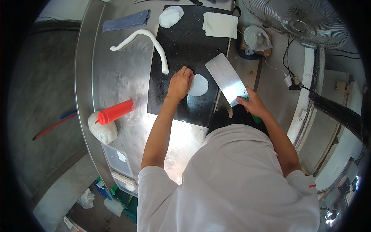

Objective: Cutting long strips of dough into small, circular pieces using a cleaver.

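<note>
My left hand (180, 82) is over the black board (177, 46), its fingers curled and closed at the left edge of a thin white dough round (199, 85). The fingertips are partly hidden. My right hand (252, 103) grips a cleaver (227, 78) by its green handle. Its broad, shiny blade points up and left, beside the board's right edge. At the board's far end lie several overlapping dough rounds (170, 17). A long white dough rope (154, 40) bends from the steel table onto the board's left edge.
On the steel table (119, 73) are a blue cloth (126, 21), a red squeeze bottle (116, 112) against a wrapped white lump (103, 129), and a lidded plastic box (118, 160). A folded cream cloth (220, 25), a bagged item (256, 39) and a fan (299, 23) are far right.
</note>
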`<move>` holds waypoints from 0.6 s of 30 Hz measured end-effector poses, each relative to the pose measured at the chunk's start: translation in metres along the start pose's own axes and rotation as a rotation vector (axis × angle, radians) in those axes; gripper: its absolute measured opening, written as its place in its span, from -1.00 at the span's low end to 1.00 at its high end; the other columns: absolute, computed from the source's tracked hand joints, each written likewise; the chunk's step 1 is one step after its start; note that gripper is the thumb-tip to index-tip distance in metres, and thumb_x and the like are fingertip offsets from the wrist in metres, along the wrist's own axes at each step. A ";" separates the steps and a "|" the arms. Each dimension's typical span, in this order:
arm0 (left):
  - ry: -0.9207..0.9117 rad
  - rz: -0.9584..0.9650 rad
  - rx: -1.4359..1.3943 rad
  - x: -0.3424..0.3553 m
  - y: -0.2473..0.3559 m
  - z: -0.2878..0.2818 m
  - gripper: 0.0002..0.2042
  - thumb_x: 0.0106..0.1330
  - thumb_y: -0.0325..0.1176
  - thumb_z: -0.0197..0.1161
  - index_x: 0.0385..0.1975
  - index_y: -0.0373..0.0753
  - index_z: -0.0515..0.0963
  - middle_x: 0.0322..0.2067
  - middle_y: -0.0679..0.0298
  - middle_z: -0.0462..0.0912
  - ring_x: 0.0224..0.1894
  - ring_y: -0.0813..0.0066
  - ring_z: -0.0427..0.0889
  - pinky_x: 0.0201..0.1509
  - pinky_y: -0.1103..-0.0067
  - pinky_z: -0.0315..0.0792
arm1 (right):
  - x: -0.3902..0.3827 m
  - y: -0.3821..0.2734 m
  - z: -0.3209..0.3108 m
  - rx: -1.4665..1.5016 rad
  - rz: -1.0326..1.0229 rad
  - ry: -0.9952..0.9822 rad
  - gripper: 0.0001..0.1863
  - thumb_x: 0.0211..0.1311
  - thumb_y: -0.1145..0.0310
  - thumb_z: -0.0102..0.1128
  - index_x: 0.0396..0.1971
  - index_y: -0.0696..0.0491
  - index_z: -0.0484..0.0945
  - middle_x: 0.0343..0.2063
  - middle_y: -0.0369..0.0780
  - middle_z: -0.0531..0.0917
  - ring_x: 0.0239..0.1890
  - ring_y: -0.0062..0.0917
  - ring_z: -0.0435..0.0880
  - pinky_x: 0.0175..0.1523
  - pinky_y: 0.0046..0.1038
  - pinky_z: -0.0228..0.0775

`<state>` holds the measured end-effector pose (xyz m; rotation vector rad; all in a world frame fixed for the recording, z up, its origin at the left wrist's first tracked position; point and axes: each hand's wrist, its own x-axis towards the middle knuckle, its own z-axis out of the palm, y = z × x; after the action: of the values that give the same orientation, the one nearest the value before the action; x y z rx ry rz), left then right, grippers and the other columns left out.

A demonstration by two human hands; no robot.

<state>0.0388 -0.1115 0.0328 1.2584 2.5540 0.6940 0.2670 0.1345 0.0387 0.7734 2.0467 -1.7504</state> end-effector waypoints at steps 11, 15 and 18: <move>0.077 -0.009 -0.105 -0.002 0.003 -0.003 -0.89 0.27 -0.47 0.23 -0.28 -0.33 0.49 -0.30 0.05 0.52 -0.23 -0.03 0.57 -0.14 0.29 0.44 | 0.002 -0.004 0.001 0.019 -0.020 -0.004 -0.53 0.23 0.26 0.32 0.04 0.19 0.44 -0.44 -0.20 0.62 -0.70 -0.63 0.44 -0.58 -0.52 0.31; 0.055 -0.119 -0.184 -0.004 -0.001 -0.003 -0.89 0.30 -0.44 0.25 -0.30 -0.32 0.51 -0.32 0.08 0.54 -0.29 0.11 0.59 -0.20 0.34 0.45 | 0.001 -0.006 0.003 -0.007 -0.011 -0.012 -0.53 0.24 0.27 0.31 0.07 0.19 0.44 -0.43 -0.20 0.63 -0.70 -0.62 0.45 -0.58 -0.52 0.31; 0.072 -0.248 -0.228 -0.003 0.004 -0.001 -0.88 0.32 -0.42 0.26 -0.30 -0.33 0.50 -0.36 0.08 0.56 -0.36 0.19 0.59 -0.25 0.37 0.45 | 0.001 -0.007 0.003 0.003 -0.007 -0.012 -0.52 0.24 0.28 0.31 0.08 0.19 0.44 -0.43 -0.20 0.63 -0.70 -0.62 0.44 -0.58 -0.52 0.31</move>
<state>0.0427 -0.1125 0.0357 0.8434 2.5375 0.9557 0.2620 0.1311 0.0432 0.7554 2.0413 -1.7584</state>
